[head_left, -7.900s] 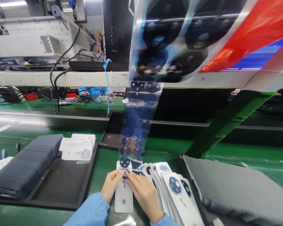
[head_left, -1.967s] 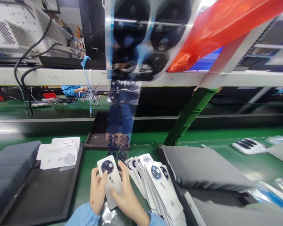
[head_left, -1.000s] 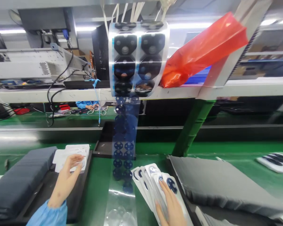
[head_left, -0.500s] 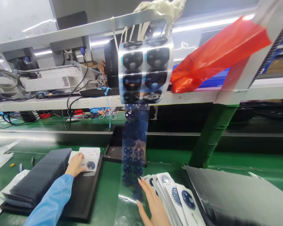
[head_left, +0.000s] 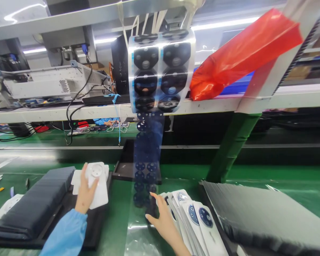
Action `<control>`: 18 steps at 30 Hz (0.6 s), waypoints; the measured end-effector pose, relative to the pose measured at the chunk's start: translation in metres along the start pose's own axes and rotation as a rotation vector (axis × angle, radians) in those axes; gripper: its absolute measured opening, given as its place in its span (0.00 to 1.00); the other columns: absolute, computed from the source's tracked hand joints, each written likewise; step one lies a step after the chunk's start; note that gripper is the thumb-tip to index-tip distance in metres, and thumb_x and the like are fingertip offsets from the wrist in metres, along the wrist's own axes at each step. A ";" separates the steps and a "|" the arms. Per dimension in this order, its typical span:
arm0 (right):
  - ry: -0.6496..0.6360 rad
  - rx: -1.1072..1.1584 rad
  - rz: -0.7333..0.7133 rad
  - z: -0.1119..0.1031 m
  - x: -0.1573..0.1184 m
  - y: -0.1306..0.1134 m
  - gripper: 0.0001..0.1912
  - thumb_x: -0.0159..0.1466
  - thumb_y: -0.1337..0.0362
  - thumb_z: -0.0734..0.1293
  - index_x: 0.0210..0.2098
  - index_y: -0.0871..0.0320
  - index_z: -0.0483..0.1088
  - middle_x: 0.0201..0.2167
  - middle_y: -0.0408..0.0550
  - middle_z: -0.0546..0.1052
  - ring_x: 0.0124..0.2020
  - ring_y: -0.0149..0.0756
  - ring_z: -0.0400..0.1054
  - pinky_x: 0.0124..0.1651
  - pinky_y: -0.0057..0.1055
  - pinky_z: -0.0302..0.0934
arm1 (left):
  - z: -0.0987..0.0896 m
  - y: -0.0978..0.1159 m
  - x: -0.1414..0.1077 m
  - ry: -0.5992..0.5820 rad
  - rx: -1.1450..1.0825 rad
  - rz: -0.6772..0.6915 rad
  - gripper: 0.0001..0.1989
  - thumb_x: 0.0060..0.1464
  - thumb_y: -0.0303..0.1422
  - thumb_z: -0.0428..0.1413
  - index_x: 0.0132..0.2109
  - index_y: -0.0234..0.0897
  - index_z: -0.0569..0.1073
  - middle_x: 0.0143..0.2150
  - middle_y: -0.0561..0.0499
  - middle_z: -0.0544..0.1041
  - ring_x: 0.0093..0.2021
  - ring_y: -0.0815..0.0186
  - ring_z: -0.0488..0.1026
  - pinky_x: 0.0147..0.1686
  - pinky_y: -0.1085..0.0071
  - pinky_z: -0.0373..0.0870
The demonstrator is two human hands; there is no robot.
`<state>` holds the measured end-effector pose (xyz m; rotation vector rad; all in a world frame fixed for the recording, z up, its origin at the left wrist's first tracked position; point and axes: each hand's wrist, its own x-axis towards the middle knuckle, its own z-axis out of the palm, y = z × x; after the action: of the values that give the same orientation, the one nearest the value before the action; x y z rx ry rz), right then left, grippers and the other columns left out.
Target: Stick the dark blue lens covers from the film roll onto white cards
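Note:
My left hand (head_left: 85, 193) is closed on a white phone back cover (head_left: 100, 193) with a round camera ring, lifted above a black tray (head_left: 92, 227). More white covers (head_left: 76, 180) lie behind it. My right hand (head_left: 164, 218) is open, thumb and forefinger apart, beside a clear strip of dark round camera-lens stickers (head_left: 144, 176). Whether its fingertips touch the strip I cannot tell. That strip hangs from a large sticker roll (head_left: 160, 71) on the shelf. Just right of this hand leans a row of white covers with dark round stickers (head_left: 206, 217).
A stack of dark sleeves (head_left: 40, 199) lies at left, and a long row of grey sheets (head_left: 256, 213) at right. Behind the strip sits another black tray (head_left: 125, 163). A white shelf edge (head_left: 216, 106) crosses above, with a red bag (head_left: 242, 53) and a green-wrapped post (head_left: 232, 149).
My left hand has raised one white cover off the others and tilted it up. My right hand has shifted slightly left and up along the strip. The view has shifted a little.

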<state>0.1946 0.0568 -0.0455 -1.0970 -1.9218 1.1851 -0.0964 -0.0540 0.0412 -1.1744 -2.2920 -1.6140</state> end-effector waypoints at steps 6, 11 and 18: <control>-0.149 0.433 0.140 -0.002 0.011 0.015 0.33 0.42 0.71 0.71 0.49 0.52 0.70 0.42 0.49 0.76 0.39 0.45 0.74 0.44 0.41 0.68 | 0.056 0.024 -0.065 -0.393 0.085 -0.049 0.17 0.55 0.33 0.47 0.42 0.40 0.79 0.46 0.46 0.81 0.48 0.53 0.77 0.51 0.57 0.71; -0.208 0.656 0.144 -0.011 0.011 0.014 0.31 0.44 0.62 0.77 0.48 0.56 0.71 0.30 0.46 0.79 0.32 0.40 0.74 0.40 0.36 0.67 | 0.071 0.041 -0.077 -0.488 0.008 -0.067 0.16 0.57 0.39 0.49 0.44 0.41 0.79 0.49 0.45 0.80 0.51 0.52 0.74 0.54 0.56 0.67; -0.118 0.500 -0.018 -0.014 0.001 -0.009 0.18 0.54 0.54 0.75 0.42 0.53 0.76 0.33 0.47 0.79 0.39 0.44 0.75 0.48 0.39 0.67 | 0.073 0.043 -0.081 -0.664 -0.323 -0.373 0.18 0.49 0.46 0.60 0.38 0.36 0.79 0.41 0.45 0.81 0.46 0.54 0.75 0.50 0.63 0.66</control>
<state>0.2025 0.0608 -0.0315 -0.7513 -1.5810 1.6346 0.0113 -0.0290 0.0026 -1.6359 -2.8597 -2.0173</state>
